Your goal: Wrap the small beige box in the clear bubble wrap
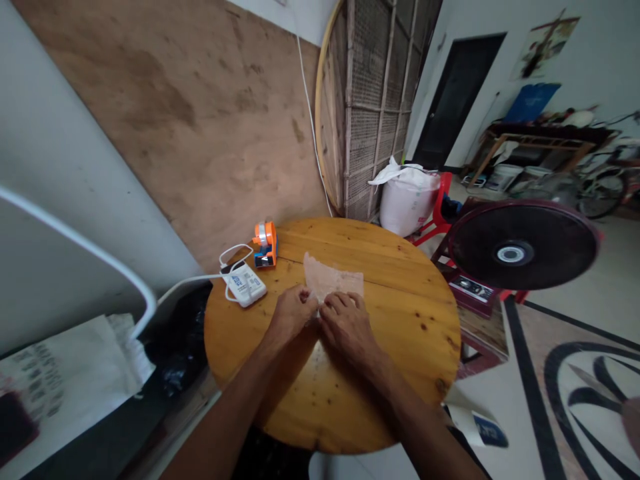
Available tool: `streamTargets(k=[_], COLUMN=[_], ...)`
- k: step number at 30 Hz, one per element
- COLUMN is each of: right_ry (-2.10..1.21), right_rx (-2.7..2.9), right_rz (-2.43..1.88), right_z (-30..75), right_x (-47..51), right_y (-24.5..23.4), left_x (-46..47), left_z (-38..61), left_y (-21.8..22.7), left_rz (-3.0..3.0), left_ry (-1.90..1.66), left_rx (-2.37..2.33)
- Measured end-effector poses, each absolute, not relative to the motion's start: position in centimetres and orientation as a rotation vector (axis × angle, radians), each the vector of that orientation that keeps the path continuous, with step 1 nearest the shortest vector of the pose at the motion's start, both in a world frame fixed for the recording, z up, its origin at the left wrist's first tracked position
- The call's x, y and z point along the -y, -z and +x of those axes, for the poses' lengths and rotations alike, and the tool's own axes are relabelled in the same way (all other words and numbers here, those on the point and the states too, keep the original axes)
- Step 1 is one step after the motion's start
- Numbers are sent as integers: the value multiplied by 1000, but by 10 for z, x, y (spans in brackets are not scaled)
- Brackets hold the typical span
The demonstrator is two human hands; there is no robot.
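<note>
A thin, pinkish, see-through plastic sheet lies on the round wooden table, beyond my hands. My left hand is closed, its thumb and forefinger pinched at the sheet's near edge with a bit of clear film showing at the fingertips. Beside it, almost touching, my right hand curls its fingers down over the sheet's near right part. My fingers cover that near edge, so its exact shape is hidden.
Left of my hands on the table are a white power bank with a white cable and an orange-and-blue tape dispenser. A round dark-topped stand is at the right. A white sack stands behind the table near a red chair.
</note>
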State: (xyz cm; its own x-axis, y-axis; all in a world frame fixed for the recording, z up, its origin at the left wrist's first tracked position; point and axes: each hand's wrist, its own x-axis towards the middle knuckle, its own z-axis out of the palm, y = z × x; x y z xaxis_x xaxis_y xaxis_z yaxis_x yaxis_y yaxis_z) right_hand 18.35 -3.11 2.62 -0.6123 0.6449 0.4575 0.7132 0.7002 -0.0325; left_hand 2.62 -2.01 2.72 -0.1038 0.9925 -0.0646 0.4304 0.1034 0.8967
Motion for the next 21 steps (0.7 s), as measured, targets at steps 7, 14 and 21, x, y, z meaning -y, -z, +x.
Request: streamTargets(k=[7, 14, 21], right_ry=[180, 83, -7], right_rx=[2453, 2421, 2374], right_rz=[-1039, -1032, -1089], right_z=[184, 187, 186], right_x=[30, 29, 28], right_y=[-25, -24, -24], left_x=[30, 22, 24], left_z=[22, 11, 13], left_y=[-48, -46, -50], left_rz=[1703, 1976, 2129], left_ry=[-829, -689, -636], left_rx=[-1492, -1365, -1386])
